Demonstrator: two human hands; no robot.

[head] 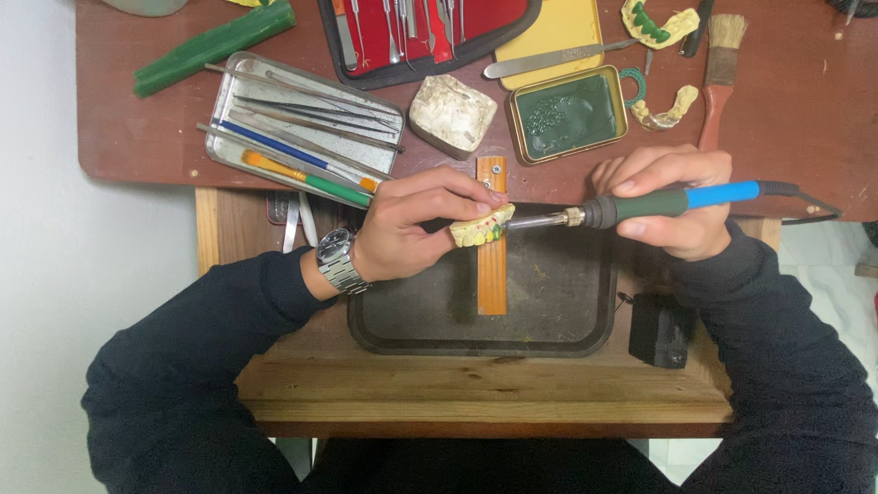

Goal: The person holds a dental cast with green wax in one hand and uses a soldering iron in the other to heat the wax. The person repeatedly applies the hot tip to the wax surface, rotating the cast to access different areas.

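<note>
My left hand (413, 222) pinches a small yellowish dental cast (479, 228) with green wax on its teeth, holding it over a wooden bench peg (492, 274). My right hand (668, 197) grips a pen-shaped electric heating tool (672, 201) with a black and blue handle. Its metal tip (535, 220) points left and touches the right side of the cast. A metal wristwatch (337, 258) sits on my left wrist. Both sleeves are dark.
A dark tray (558, 311) lies under the peg. On the reddish table behind are a metal tin of hand tools (302, 128), a plaster block (452, 113), a tin of green wax (567, 114), a red instrument case (421, 32), a brush (721, 78), other casts (660, 26) and a green stick (215, 46). A black box (660, 329) sits at the right.
</note>
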